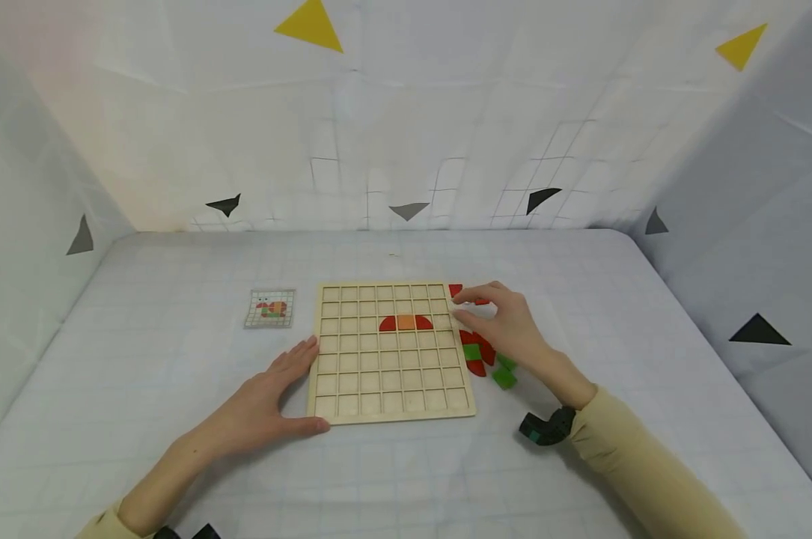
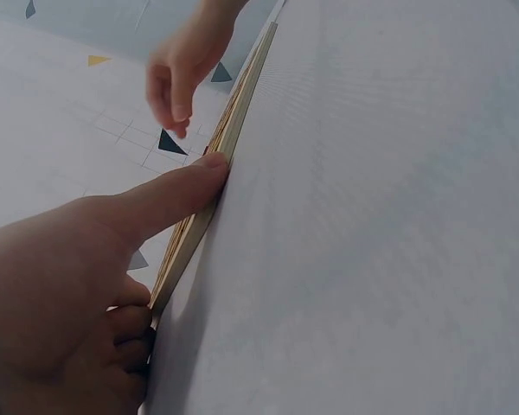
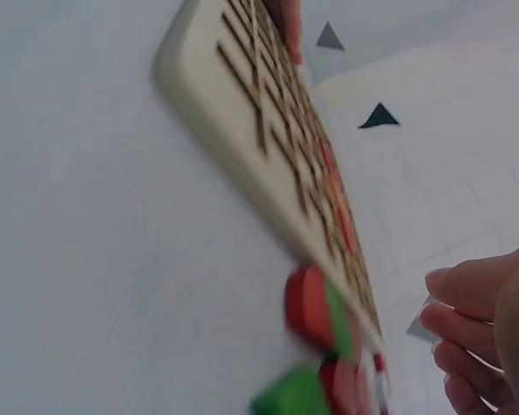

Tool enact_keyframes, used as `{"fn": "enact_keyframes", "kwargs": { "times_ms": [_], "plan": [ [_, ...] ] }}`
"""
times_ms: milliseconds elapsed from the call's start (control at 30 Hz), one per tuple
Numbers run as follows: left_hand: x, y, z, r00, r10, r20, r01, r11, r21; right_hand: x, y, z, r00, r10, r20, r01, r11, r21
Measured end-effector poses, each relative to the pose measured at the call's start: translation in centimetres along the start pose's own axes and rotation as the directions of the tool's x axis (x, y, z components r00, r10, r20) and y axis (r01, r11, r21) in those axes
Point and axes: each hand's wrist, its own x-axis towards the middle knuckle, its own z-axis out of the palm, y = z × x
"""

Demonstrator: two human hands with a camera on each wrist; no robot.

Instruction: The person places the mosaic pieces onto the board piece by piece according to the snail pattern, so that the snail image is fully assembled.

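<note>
A wooden grid board point(image 1: 352, 384) lies flat on the table. In its upper part an orange square tile point(image 1: 406, 323) sits between two red quarter-round tiles point(image 1: 388, 324). My left hand point(image 1: 260, 408) rests against the board's left side, fingers stretched along the edge and thumb on the near corner. My right hand point(image 1: 507, 322) hovers by the upper right edge. A gap shows between its thumb and fingertips, and I see nothing held there. Under and beside that hand lie loose red tiles point(image 1: 476, 368) and green tiles point(image 1: 504, 377). The right hand partly hides some of them.
A small picture card point(image 1: 269, 308) with a red, orange and green figure on a grid lies left of the board. White cloth covers the table point(image 1: 392, 486) and the surrounding walls. A dark wrist strap point(image 1: 549, 427) is on the right wrist.
</note>
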Motion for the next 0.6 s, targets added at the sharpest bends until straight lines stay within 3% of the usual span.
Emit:
{"fn": "enact_keyframes", "kwargs": {
  "times_ms": [167,600],
  "plan": [
    [0.0,-0.1,0.0,1.0,0.004,-0.007,-0.004,1.0,0.0,-1.5,1.7,-0.9,0.998,0.056,0.032,-0.055,0.998,-0.033],
    [0.0,-0.1,-0.1,1.0,-0.016,0.0,0.016,1.0,0.002,-3.7,4.6,-1.7,0.994,-0.062,0.087,0.063,0.998,-0.011]
  ]
}}
